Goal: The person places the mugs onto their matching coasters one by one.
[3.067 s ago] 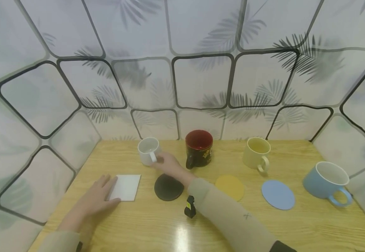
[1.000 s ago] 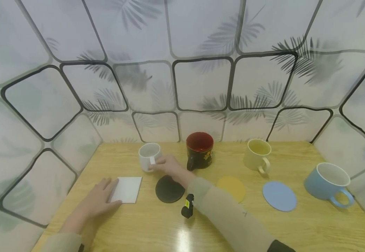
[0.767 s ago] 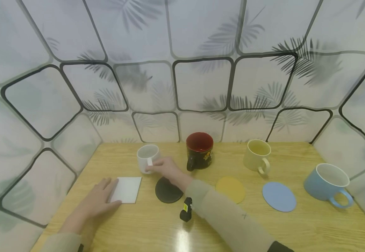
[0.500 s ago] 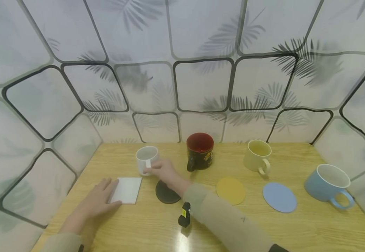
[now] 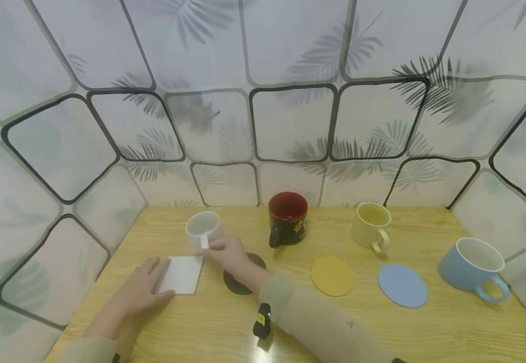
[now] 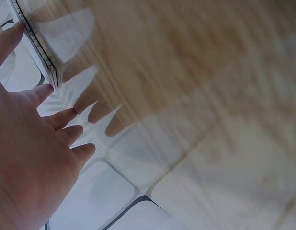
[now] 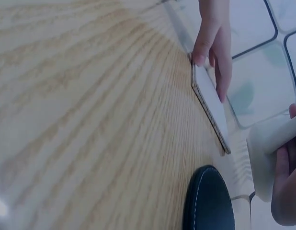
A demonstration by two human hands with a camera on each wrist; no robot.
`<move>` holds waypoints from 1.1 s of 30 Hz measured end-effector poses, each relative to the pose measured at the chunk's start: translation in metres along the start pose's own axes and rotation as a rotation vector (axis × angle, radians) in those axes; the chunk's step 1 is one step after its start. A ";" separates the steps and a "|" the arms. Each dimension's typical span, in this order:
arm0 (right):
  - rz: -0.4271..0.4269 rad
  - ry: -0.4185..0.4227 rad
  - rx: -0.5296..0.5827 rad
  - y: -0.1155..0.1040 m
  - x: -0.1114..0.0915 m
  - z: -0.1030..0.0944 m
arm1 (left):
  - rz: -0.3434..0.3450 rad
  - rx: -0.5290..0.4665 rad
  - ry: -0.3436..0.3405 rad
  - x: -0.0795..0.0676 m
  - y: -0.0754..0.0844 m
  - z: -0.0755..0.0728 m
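My right hand (image 5: 232, 256) pinches the handle of a white mug (image 5: 201, 226), which is upright just behind the white square coaster (image 5: 182, 275). In the right wrist view the mug (image 7: 262, 158) appears at the right edge, partly cut off, with fingers round its handle. My left hand (image 5: 138, 288) rests at the left side of the square coaster, fingers straight and thumb along its near edge. Fingertips of the left hand (image 6: 35, 153) meet the coaster's edge (image 6: 42, 55) in the left wrist view. Under my right wrist lies a round black coaster (image 5: 233, 285), partly covered.
A black mug with a red inside (image 5: 287, 222) stands behind the black coaster. To the right are a yellow mug (image 5: 366, 229), a round yellow coaster (image 5: 332, 276), a round blue coaster (image 5: 402, 285) and a blue mug (image 5: 464, 264). Patterned fabric encloses the wooden table (image 5: 199, 327).
My right hand has brought the white mug left and slightly nearer, from behind the black coaster to the back edge of the white square coaster. My left hand has stayed in place.
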State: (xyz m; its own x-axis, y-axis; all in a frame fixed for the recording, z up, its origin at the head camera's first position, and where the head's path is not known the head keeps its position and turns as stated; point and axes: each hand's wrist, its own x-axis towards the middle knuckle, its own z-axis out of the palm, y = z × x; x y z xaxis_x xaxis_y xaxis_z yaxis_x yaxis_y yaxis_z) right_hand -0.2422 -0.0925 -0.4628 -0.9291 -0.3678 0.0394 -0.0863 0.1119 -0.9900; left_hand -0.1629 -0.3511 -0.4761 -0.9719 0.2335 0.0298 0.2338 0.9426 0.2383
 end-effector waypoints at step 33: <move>0.014 -0.050 -0.031 -0.001 -0.033 0.042 | -0.009 -0.029 0.001 -0.001 0.002 -0.002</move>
State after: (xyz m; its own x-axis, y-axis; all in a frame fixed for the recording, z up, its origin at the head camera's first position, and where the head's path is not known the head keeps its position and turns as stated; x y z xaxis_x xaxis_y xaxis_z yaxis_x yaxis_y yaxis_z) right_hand -0.1968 -0.1189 -0.4688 -0.9113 -0.4113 0.0183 -0.0853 0.1453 -0.9857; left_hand -0.1610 -0.3498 -0.4735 -0.9741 0.2243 0.0283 0.2236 0.9374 0.2670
